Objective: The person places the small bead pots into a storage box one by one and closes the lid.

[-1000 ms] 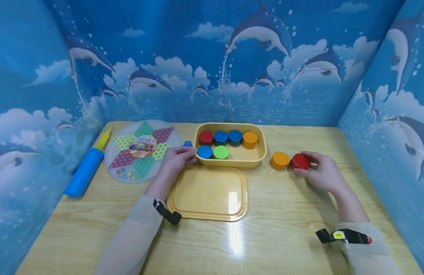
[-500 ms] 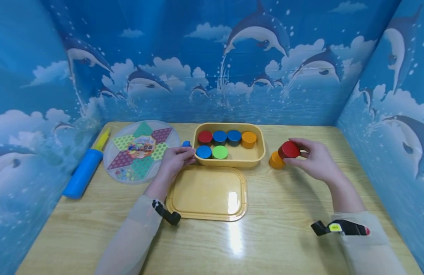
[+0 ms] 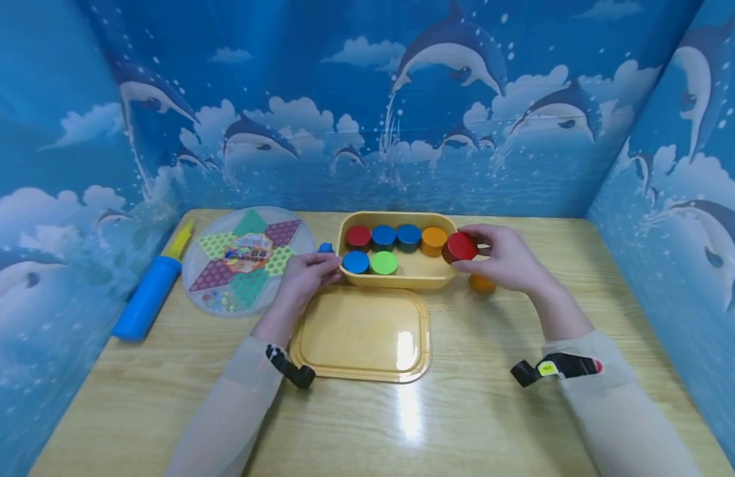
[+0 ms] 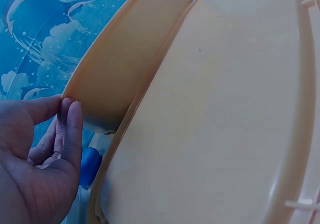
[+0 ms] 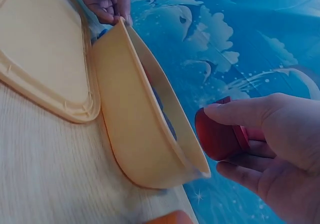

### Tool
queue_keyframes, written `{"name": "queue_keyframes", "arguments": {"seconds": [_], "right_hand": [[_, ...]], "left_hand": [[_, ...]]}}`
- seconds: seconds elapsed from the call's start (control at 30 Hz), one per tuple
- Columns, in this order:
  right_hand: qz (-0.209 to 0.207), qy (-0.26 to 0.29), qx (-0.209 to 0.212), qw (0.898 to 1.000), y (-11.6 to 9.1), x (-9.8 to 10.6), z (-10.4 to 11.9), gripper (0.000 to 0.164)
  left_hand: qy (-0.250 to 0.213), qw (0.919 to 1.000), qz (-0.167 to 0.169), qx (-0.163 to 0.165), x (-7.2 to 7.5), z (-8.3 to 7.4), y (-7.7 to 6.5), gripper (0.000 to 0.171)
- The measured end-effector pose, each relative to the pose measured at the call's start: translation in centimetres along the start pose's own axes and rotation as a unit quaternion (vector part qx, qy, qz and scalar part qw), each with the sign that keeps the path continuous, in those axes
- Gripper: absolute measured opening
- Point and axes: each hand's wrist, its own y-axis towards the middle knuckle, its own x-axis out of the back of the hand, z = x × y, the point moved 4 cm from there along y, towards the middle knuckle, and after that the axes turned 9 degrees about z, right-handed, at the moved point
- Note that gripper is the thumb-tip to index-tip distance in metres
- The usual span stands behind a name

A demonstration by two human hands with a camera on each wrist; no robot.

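Observation:
A small red round tub (image 3: 460,247) is held by my right hand (image 3: 504,258) over the right end of a yellow plastic box (image 3: 403,283). In the right wrist view the thumb and fingers grip this tub (image 5: 220,134) just above the box's rim (image 5: 150,98). My left hand (image 3: 304,277) pinches the box's left front rim; thumb and fingers (image 4: 74,134) show on that edge in the left wrist view. Inside the box stand several tubs: a red one (image 3: 358,236), blue ones (image 3: 384,236), an orange one (image 3: 434,241) and a green one (image 3: 384,263).
Another orange tub (image 3: 482,283) stands on the table, partly hidden below my right hand. The yellow lid (image 3: 361,334) lies in front of the box. Leftward are a round star-patterned game board (image 3: 248,262), a blue pump (image 3: 148,299) and a small blue object (image 3: 325,248).
My right hand has lifted the red tub off the table and carried it left, past the orange tub, to the box. My left hand stays on the rim.

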Motion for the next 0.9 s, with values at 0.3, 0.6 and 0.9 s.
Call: {"name": "queue_keyframes", "arguments": {"seconds": [0.3,0.6,0.9], "right_hand": [[0.068,-0.007,0.02,0.997,3.5,-2.3,1.1,0.067],[0.107,-0.037,0.04,0.993,5.9,-4.0,1.0,0.058],[0.133,-0.07,0.037,0.988,7.5,-4.9,0.9,0.063]], "left_hand": [[0.004,1.0,-0.004,0.005,0.1,-0.1,0.0,0.025],[0.001,1.0,0.001,0.005,0.0,-0.1,0.2,0.024],[0.002,1.0,0.004,0.003,0.0,0.0,0.1,0.025]]}}
